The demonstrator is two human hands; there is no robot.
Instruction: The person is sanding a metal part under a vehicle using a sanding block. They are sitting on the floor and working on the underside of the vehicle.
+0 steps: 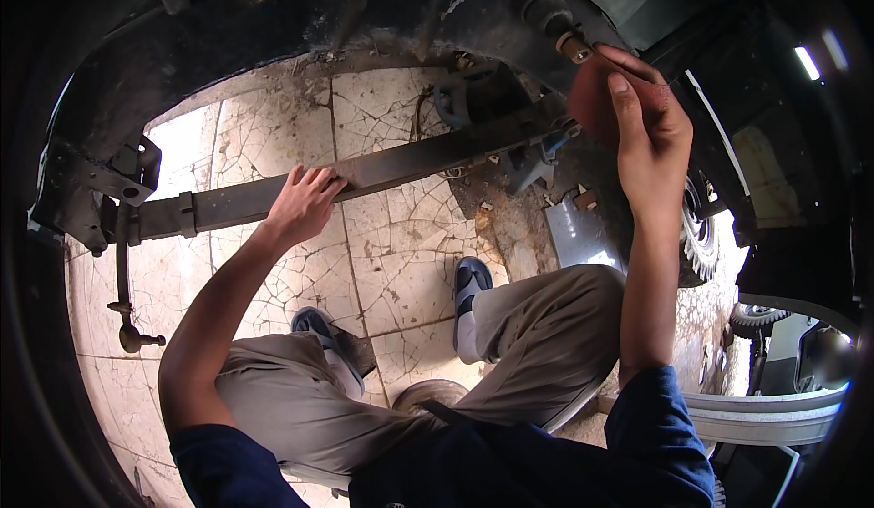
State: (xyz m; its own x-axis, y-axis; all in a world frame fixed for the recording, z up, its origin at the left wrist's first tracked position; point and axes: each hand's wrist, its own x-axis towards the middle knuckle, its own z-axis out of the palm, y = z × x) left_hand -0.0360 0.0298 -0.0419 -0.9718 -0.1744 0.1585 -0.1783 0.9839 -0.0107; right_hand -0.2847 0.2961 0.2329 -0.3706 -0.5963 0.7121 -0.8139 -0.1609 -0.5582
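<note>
My right hand (pixel 651 130) is raised at the upper right, pinching a reddish-brown sheet that looks like sandpaper (pixel 596 103) between thumb and fingers. Its upper edge is close to the end of a round metal pin (pixel 575 49) sticking out of a dark part; whether they touch, I cannot tell. To the left, my left hand (pixel 308 206) lies over a long dark leaf spring (pixel 401 164), its fingers bent across the bar. A band clip (pixel 187 214) wraps the spring left of that hand.
A dark vehicle frame (pixel 273 30) curves around the work. At left hangs a link rod with a ball end (pixel 132 337). Below are cracked floor tiles (pixel 401 271), a grey metal plate (pixel 583 232) and a toothed gear (pixel 699 244). I sit on a round stool (pixel 428 394).
</note>
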